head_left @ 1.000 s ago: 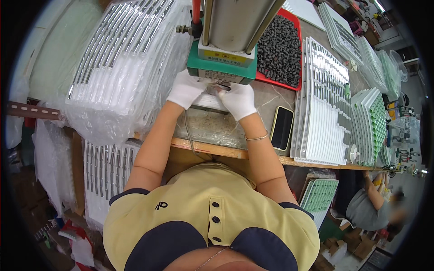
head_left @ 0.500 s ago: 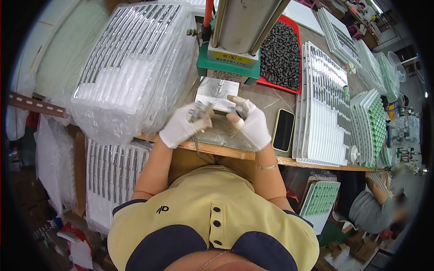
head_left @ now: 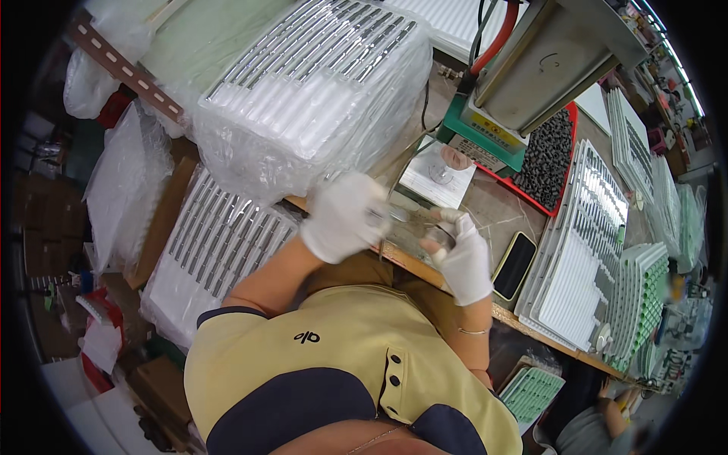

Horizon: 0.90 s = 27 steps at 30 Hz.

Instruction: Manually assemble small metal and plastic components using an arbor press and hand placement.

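Note:
Both my hands wear white gloves and hover near the front edge of the workbench (head_left: 523,208). My left hand (head_left: 345,216) is curled around a thin silvery piece (head_left: 400,215) that pokes out to the right. My right hand (head_left: 462,254) pinches a small round dark-and-metal part (head_left: 440,239) close to that piece. Just beyond them a white pad (head_left: 440,174) lies under a grey-and-green press machine (head_left: 523,83).
A bagged stack of white trays (head_left: 303,98) fills the bench's left. A red tray of small dark parts (head_left: 553,159) sits behind the press; a black phone (head_left: 514,265) and white part trays (head_left: 584,250) lie right. More trays (head_left: 212,243) stand below the bench. Another person (head_left: 599,432) sits lower right.
My hands came back from under the press toward my body, and the view swung left. The left hand now grips a thin silvery piece; the right holds a small round part.

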Available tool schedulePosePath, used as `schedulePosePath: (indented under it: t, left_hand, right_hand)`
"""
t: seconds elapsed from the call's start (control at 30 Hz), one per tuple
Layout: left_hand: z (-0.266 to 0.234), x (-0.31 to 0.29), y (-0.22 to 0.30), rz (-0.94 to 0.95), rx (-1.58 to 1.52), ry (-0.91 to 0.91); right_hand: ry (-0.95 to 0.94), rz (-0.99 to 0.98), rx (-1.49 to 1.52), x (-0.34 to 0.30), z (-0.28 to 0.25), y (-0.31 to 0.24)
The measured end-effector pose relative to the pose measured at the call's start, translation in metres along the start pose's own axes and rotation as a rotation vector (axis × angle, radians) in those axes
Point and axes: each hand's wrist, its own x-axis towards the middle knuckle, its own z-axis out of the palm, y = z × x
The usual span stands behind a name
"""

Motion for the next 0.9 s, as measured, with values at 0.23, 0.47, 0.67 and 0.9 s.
schedulePosePath:
  t: [0.23, 0.47, 0.67, 0.9]
  left_hand:
    - [-0.177, 0.058, -0.182, -0.561, 0.701, 0.163]
    - [-0.202, 0.056, -0.309, -0.672, 0.788, -0.246]
    - [-0.217, 0.032, -0.33, -0.604, 0.53, -0.087]
    - [-0.147, 0.055, -0.096, -0.661, -0.044, 0.193]
  right_hand:
    - [0.04, 0.18, -0.7, 0.016, -0.079, 0.055]
    - [0.3, 0.418, -0.811, 0.072, -0.125, 0.109]
    - [0.27, 0.324, -1.025, 0.133, -0.119, 0.122]
    - [0.207, 0.267, -1.205, 0.147, -0.114, 0.145]
